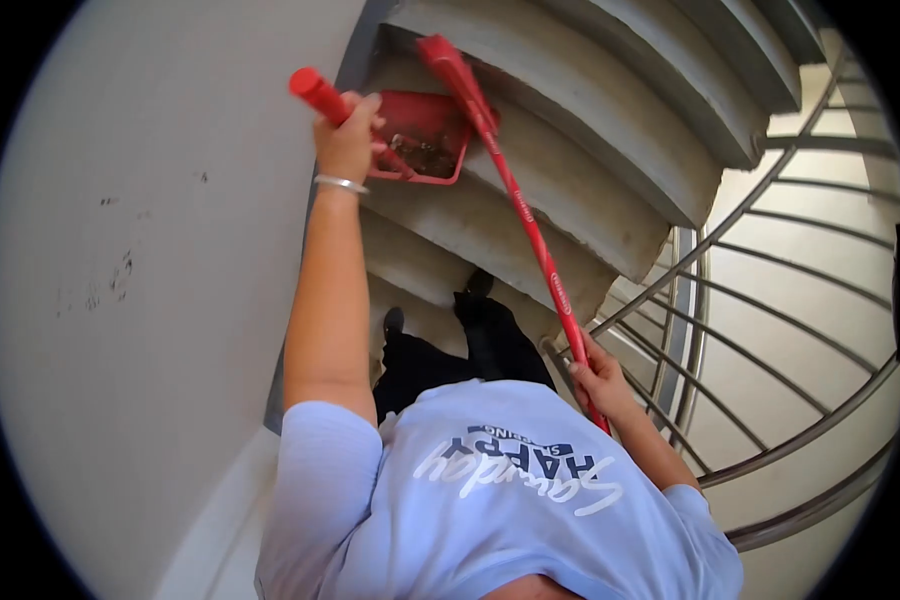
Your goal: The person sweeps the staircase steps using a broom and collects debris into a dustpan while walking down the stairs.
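- My left hand [348, 135] is closed round the dustpan [425, 135] handle; the pan rests on a step [530, 190], holding dirt.
- My right hand [600, 380] grips the broom [530, 220] shaft, head at the pan.
- Tilting the pan could spill dirt downstairs.

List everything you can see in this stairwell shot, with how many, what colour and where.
dustpan: one, red, on a step near the top, dirt inside
dustpan handle: one, red, rising up-left from the dustpan
broom: one, red, head against the dustpan, stick running down-right
steps: several, grey concrete, centre and top
railing: one, curved metal bars, right side
wall: one, off-white with dark scuffs, left side
shirt: one, light blue with white lettering, bottom centre
trousers: one pair, black, below the shirt on the steps
bracelet: one, silver, on the left wrist
left hand: grip closed on the dustpan handle
right hand: grip closed on the broom stick
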{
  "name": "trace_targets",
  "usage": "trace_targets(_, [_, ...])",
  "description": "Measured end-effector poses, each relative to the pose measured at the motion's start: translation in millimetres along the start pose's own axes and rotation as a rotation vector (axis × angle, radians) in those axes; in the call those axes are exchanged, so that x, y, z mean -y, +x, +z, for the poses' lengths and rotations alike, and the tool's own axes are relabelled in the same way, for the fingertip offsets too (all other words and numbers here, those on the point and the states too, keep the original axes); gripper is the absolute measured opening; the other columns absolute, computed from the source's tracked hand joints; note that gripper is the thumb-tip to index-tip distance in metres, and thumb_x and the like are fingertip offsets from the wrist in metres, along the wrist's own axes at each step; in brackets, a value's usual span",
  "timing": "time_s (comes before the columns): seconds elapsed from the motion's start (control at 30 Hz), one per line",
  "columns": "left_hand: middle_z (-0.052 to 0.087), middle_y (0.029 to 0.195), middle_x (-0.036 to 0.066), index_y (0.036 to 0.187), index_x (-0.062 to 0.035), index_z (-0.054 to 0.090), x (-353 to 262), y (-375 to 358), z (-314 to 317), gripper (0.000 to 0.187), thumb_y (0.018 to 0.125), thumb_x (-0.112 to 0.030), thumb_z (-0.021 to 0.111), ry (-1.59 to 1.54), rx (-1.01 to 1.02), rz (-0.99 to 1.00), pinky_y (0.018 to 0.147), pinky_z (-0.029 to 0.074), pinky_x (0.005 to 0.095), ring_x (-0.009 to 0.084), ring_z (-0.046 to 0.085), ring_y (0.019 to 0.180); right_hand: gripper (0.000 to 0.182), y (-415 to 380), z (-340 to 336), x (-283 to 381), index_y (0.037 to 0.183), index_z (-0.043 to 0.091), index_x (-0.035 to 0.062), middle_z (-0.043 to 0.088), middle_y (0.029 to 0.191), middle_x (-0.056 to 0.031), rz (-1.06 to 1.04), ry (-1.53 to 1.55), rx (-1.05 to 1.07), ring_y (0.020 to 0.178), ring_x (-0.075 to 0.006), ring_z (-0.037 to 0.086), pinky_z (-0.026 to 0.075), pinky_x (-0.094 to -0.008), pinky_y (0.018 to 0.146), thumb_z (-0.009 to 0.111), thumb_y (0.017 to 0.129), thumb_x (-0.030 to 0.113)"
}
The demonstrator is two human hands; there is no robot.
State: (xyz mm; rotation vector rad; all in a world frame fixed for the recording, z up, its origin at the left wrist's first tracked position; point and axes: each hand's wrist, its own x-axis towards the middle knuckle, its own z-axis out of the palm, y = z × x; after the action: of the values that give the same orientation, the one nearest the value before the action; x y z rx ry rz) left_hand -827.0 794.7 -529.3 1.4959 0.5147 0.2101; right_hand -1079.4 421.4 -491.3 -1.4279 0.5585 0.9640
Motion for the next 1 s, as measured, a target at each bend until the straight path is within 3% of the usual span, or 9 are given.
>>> trace_targets(0.17, [0.058,0.069,0.005,0.078,-0.0016,0.06,2,-10,-13,0.013,0.082,-0.014,0.064,-0.036,0.043,0.058,0.042,0.051,0.0223,0.0139,0.063,0.066,0.064,-13,14,-35,0.146,0.028,0.0122,0.046,0.064,0.0018,-0.023,0.089,-0.053,0.042,-0.007,0.041,0.034,-0.0217,0.04,0.054,0.088,0.006])
trace_targets(0.27, [0.055,0.064,0.005,0.074,0.0005,0.057,-2,-22,-26,0.016,0.084,-0.011,0.056,0.017,0.068,0.142,0.042,0.052,0.0233,0.0165,0.063,0.066,0.064,-12,29,-75,0.145,0.03,0.0126,0.046,0.063,0.0018,-0.033,0.258,-0.1,0.042,-0.0074,0.041,0.034,-0.0217,0.04,0.055,0.086,0.005])
trace_targets(0.33, [0.055,0.066,0.009,0.074,0.0018,0.055,1,-30,-44,0.019,0.084,-0.013,0.051,0.062,0.134,0.215,0.045,0.057,0.0265,0.0232,0.065,0.07,0.063,-5,54,-104,0.145,0.031,0.013,0.047,0.063,0.001,-0.095,0.254,-0.181,0.041,-0.0072,0.042,0.034,-0.0214,0.038,0.053,0.087,0.005])
trace_targets(0.43, [0.057,0.067,0.01,0.074,0.0021,0.055,21,-61,-76,0.019,0.085,-0.014,0.052,0.005,0.114,0.245,0.048,0.058,0.0278,0.0231,0.065,0.072,0.065,10,112,-158,0.145,0.031,0.0153,0.048,0.062,-0.0011,-0.167,0.401,-0.364,0.039,-0.0084,0.041,0.033,-0.0215,0.037,0.056,0.085,0.008])
trace_targets(0.57, [0.061,0.091,0.011,0.09,0.0014,0.06,82,-106,-155,0.022,0.091,-0.02,0.055,0.016,0.189,0.182,0.067,0.054,0.0275,0.0185,0.061,0.084,0.06,22,168,-213,0.144,0.032,0.0138,0.048,0.064,-0.0021,-0.245,0.633,-0.361,0.041,-0.009,0.043,0.036,-0.0228,0.036,0.054,0.088,0.008])
trace_targets(0.63, [0.06,0.1,0.012,0.101,-0.0003,0.059,115,-121,-208,0.024,0.093,-0.023,0.053,0.381,0.243,0.477,0.072,0.053,0.0281,0.0189,0.06,0.087,0.06,20,183,-214,0.144,0.032,0.0139,0.048,0.064,-0.0024,-0.266,0.633,-0.369,0.041,-0.0094,0.043,0.036,-0.0231,0.036,0.054,0.088,0.008])
trace_targets(0.7, [0.059,0.106,0.012,0.102,-0.0021,0.058,116,-160,-240,0.023,0.094,-0.023,0.051,0.168,0.226,-0.171,0.077,0.054,0.0303,0.0203,0.061,0.092,0.061,27,191,-229,0.144,0.032,0.0138,0.048,0.064,-0.0029,-0.285,0.62,-0.364,0.041,-0.0105,0.044,0.037,-0.0244,0.036,0.055,0.088,0.008])
trace_targets(0.8, [0.058,0.104,0.013,0.102,-0.0008,0.057,145,-170,-258,0.023,0.094,-0.021,0.051,-0.093,0.283,-0.176,0.081,0.054,0.0315,0.0222,0.062,0.093,0.061,43,201,-240,0.144,0.032,0.0135,0.048,0.064,-0.0029,-0.32,0.55,-0.352,0.042,-0.0107,0.044,0.038,-0.0252,0.036,0.055,0.088,0.008])
trace_targets(1.0, [0.059,0.097,0.015,0.099,0.0012,0.052,160,-178,-276,0.016,0.093,-0.014,0.053,-0.222,0.329,-0.079,0.082,0.055,0.0356,0.0283,0.065,0.092,0.063,37,202,-229,0.143,0.033,0.0134,0.047,0.061,-0.0001,-0.356,0.279,-0.382,0.041,-0.0099,0.044,0.037,-0.0245,0.036,0.058,0.085,0.008])
